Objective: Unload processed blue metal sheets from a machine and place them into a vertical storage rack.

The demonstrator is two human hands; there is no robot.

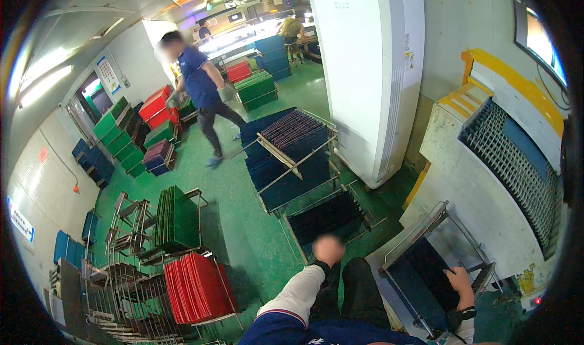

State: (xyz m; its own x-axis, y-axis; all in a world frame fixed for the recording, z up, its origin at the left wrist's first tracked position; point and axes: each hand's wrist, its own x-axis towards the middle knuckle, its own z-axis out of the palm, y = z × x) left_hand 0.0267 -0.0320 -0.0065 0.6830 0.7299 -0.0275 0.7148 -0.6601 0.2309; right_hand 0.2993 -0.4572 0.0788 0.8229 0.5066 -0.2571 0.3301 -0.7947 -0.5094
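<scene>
My left hand (328,249) is stretched forward at the near edge of a low metal rack holding black panels (328,216); its fingers are smeared, so its grip does not show. To the right, a tilted metal rack (420,228) carries a stack of thin dark panels (420,272). My right hand (460,286) lies at the right edge of that stack, fingers bent around the edge of a dark panel. How many panels the fingers take in is hidden.
A rack of dark blue panels (292,178) stands ahead. Racks of red panels (198,287) and green panels (176,217) are at left. On the right is a machine with a slatted conveyor (511,162), beside a tall white cabinet (371,77). A person (201,80) walks at far left.
</scene>
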